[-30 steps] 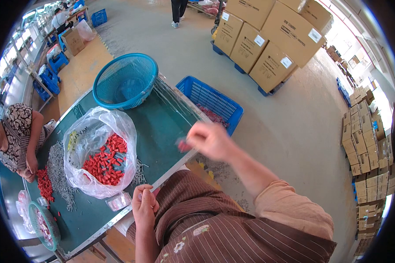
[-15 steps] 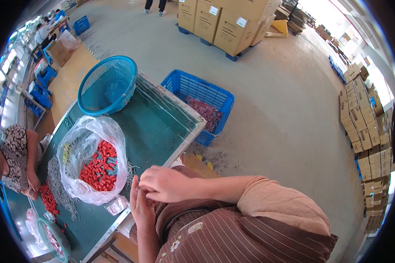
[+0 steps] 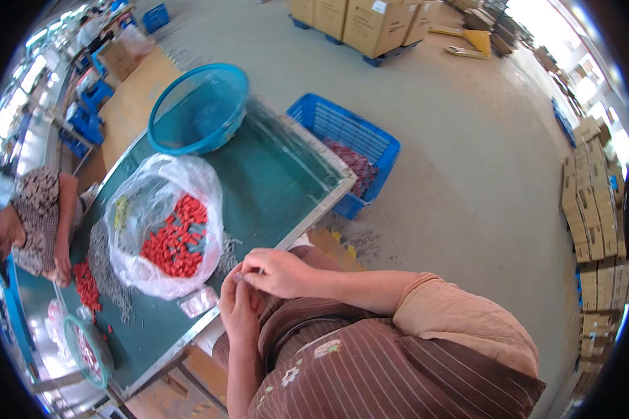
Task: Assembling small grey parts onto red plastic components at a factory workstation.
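My left hand and my right hand meet just off the near edge of the green table. Both are closed in a pinch, fingertips together around a small pale, shiny piece too small to name. Nearest to them on the table lies a flat clear packet with pinkish contents. Beyond it stands an open clear plastic bag full of small red plastic pieces. Thin grey pins lie beside the bag, near my fingers.
A blue-green basket stands at the table's far end. A blue crate holding reddish pieces sits beyond the corner. Across the table, a person handles loose red pieces near a grey pile. A green basket stands lower left.
The whole view has shifted, so the table and bag appear farther right and higher. My right hand has drawn back from covering the left, and a pale piece now shows between the fingertips.
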A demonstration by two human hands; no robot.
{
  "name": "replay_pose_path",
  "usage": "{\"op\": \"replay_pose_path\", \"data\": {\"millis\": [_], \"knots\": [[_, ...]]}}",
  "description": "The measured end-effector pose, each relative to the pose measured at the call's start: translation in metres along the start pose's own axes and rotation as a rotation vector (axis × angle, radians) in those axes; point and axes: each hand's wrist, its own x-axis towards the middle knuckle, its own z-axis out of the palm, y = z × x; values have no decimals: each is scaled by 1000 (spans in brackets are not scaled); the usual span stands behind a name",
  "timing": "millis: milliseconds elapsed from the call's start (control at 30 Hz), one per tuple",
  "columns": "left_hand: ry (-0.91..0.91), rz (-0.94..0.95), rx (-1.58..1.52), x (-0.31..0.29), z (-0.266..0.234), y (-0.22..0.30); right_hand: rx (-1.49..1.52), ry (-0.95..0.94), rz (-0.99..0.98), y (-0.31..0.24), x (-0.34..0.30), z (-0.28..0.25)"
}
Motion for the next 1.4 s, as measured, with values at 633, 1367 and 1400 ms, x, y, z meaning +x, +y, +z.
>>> {"op": "replay_pose_path", "data": {"millis": [633, 1367, 1400], "knots": [[51, 2, -81, 4, -5, 5, -80, -139, 86, -7, 13, -8], [-42, 40, 29, 3, -12, 6, -303, -187, -44, -4, 21, 1], [-39, 41, 26, 4, -13, 4, -244, -204, -7, -5, 22, 0]]}}
